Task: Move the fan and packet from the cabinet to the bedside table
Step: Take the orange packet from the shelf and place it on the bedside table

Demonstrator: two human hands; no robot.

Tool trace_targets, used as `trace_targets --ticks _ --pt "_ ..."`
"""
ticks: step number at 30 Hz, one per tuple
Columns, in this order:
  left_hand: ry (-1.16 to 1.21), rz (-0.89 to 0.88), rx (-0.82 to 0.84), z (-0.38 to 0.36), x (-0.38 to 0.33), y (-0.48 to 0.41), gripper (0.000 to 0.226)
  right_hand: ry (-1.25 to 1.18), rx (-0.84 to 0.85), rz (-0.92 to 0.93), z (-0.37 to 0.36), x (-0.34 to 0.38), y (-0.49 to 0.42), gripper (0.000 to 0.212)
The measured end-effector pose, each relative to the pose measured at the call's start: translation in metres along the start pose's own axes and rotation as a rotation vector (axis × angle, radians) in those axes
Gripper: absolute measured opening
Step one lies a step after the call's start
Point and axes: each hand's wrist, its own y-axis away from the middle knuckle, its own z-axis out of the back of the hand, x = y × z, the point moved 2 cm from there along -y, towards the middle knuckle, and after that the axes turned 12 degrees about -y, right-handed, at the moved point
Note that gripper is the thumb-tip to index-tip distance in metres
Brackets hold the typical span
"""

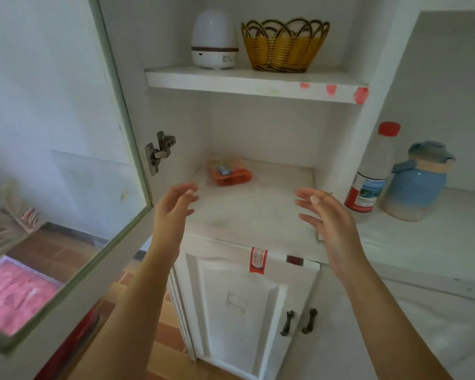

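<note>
**Both hands open at the cabinet's lower shelf, packet just beyond**

Nearest the camera, the lower door (239,305) of the white cabinet (337,138) is closed. Two dark handles (299,322) sit side by side at its right edge and a red sticker (258,261) at its top. Two bare forearms reach up over it.

The left hand (173,207) and the right hand (329,218) hover above the front of the lower shelf (258,209), palms facing each other and well apart. The fingers of both are spread and loosely bent, and neither hand has hold of anything or touches the shelf.

Just beyond the left hand's fingertips, the packet (229,171) lies flat toward the back left of this lower compartment. It is orange with a small blue patch on top, and it is too blurred to tell what is inside.

At the left, the glass door (52,133) stands swung open on its metal hinge (159,150). To the right, outside the compartment, a bottle (373,171) with a red cap stands upright on the counter (422,242), just beside a blue and beige jar (417,185).

Farther up, on the upper shelf (244,82), a white egg-shaped device (213,39) stands at the left, close beside a yellow woven basket (284,48).
</note>
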Motion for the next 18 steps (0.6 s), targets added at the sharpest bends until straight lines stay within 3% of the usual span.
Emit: trace_targets --ticks 18 --pt "-0.116 0.123 -0.084 -0.036 0.027 -0.094 0.029 -0.034 0.001 -0.048 -0.024 -0.050 -0.111 0.025"
